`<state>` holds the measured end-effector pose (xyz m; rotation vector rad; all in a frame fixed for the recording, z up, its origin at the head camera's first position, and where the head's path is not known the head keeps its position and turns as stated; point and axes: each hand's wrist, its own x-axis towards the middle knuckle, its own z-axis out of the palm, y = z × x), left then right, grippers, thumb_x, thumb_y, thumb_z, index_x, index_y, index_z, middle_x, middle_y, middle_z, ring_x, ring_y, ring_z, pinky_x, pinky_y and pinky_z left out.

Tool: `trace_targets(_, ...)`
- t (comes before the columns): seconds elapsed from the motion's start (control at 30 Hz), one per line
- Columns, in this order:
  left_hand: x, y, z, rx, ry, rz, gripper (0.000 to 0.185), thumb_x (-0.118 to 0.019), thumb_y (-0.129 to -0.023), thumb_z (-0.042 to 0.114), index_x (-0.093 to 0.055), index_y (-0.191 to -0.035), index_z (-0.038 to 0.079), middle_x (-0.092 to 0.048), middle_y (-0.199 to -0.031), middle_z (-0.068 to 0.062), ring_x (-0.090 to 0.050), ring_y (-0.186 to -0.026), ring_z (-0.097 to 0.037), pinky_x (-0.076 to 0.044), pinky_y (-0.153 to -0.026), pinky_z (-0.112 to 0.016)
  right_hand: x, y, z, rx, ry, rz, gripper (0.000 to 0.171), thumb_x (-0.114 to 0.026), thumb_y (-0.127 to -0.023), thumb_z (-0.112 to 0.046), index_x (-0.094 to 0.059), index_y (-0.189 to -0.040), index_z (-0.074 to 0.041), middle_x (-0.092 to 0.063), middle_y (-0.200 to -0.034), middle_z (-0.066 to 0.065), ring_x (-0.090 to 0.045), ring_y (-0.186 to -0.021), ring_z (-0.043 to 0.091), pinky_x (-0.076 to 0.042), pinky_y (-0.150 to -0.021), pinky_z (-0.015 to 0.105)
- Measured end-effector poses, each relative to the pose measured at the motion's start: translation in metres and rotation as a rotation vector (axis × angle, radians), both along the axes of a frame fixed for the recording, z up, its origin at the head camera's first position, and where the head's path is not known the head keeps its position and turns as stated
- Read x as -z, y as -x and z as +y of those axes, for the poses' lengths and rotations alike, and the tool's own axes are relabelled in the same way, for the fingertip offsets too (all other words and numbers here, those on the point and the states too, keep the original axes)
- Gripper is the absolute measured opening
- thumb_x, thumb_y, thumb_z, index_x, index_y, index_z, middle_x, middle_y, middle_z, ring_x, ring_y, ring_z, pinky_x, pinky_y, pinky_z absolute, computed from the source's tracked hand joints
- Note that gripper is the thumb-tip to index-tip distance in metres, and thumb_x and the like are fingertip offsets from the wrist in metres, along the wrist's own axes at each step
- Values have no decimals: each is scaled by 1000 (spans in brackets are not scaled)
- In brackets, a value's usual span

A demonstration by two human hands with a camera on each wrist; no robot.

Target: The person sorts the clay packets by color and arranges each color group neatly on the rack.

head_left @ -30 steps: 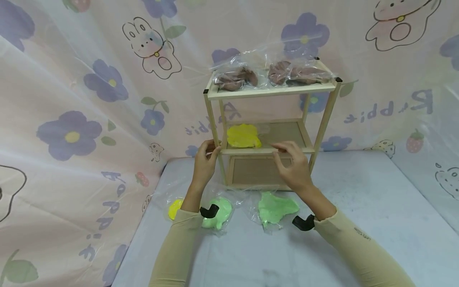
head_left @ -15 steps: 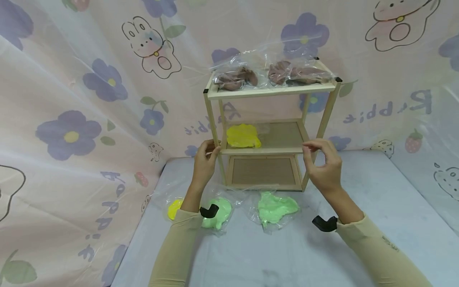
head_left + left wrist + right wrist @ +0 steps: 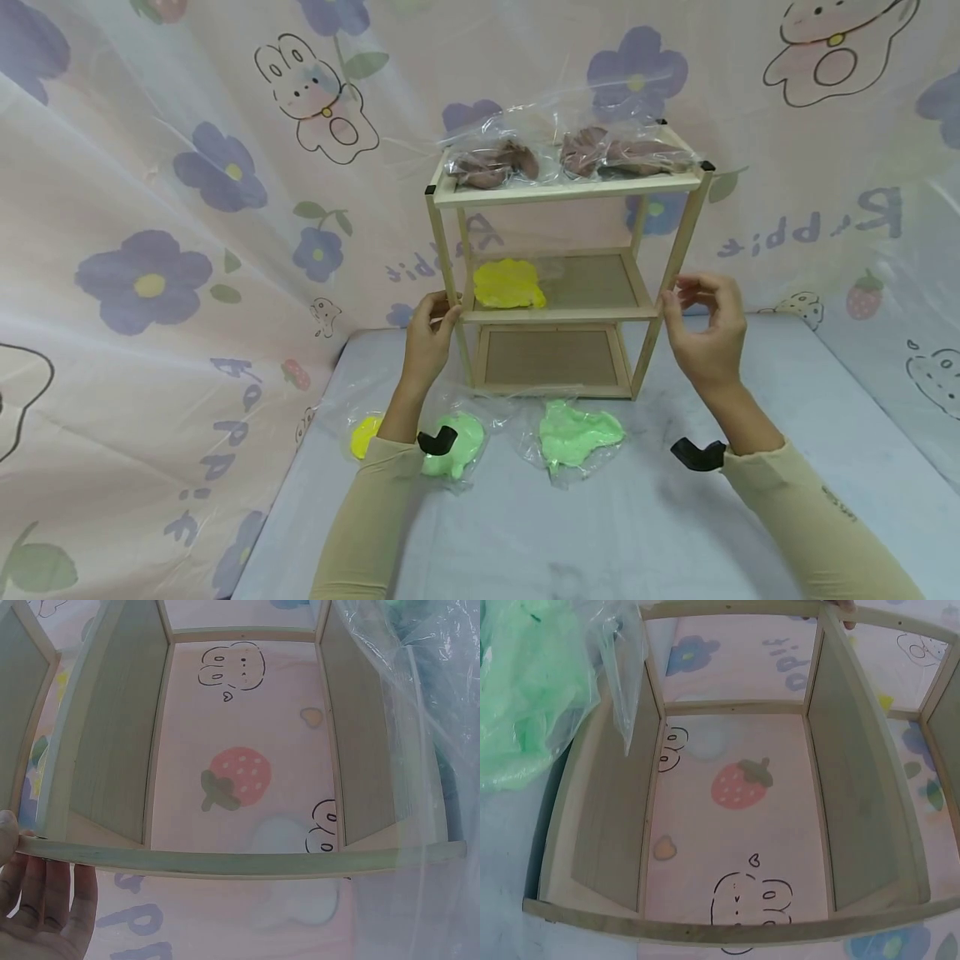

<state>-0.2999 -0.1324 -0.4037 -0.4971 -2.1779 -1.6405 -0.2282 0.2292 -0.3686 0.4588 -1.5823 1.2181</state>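
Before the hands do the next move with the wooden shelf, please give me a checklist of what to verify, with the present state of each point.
1. Left hand grips the front left post of the wooden shelf: ok.
2. Right hand grips the front right post: not ok; its curled fingers are beside the post, contact unclear.
3. Yellow clay bag lies fully on the middle shelf: ok.
4. Two brown clay bags lie flat on the top shelf: cannot tell; plastic seems to overhang the edge.
5. Two green clay bags on the table stay clear of the shelf feet: cannot tell; their plastic reaches close to the base.
6. Bottom shelf free: ok.
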Motion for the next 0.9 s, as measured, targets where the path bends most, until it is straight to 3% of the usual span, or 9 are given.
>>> trace_targets(0.13, -1, 0, 0, 0, 2, -3, 36, -64, -110, 16, -60, -141, -1, -63, -130, -18, -63, -122, -32, -56, -109, -42, -1, 1, 2, -14, 2, -14, 27, -67, -88, 20, -57, -112, 28, -57, -107, 38, -61, -97, 19, -53, -81, 22)
trace_targets(0.33, -1, -1, 0, 1, -8, -9, 36, -65, -109, 17, -60, -140, 0, -64, -130, -18, -63, -122, -32, -56, -109, -43, 2, 6, 8, -43, 42, -47, 29, -66, -90, 19, -57, -116, 26, -63, -110, 21, -62, -98, 18, -53, -84, 18)
trace_targets(0.5, 0, 0, 0, 4, -20, -6, 37, -66, -109, 18, -61, -140, -1, -63, -129, -19, -63, -121, -33, -56, -110, -44, 4, 9, 16, -69, -14, -132, 29, -67, -92, 20, -62, -120, 22, -65, -111, 15, -62, -98, 12, -54, -87, 14)
trace_targets(0.67, 0, 0, 0, 4, -15, -6, 36, -65, -109, 18, -61, -140, -1, -64, -129, -18, -63, -121, -31, -56, -109, -42, 8, 12, 19, -94, -44, -198, 23, -66, -94, 19, -66, -117, 21, -65, -105, -1, -61, -95, 4, -53, -87, 12)
trace_targets(0.8, 0, 1, 0, 7, -8, -3, 35, -64, -110, 16, -60, -140, 0, -64, -129, -18, -63, -121, -30, -56, -109, -40, 20, 24, 27, -95, -39, -218, 22, -66, -96, 18, -69, -118, 19, -66, -106, -6, -61, -96, 3, -53, -87, 12)
trace_targets(0.9, 0, 1, 0, 6, -7, 2, 34, -64, -110, 16, -61, -139, 0, -64, -129, -17, -63, -121, -30, -56, -109, -41, 30, 35, 35, -107, -29, -231, 22, -68, -97, 16, -71, -119, 15, -70, -108, -2, -63, -99, 4, -54, -88, 14)
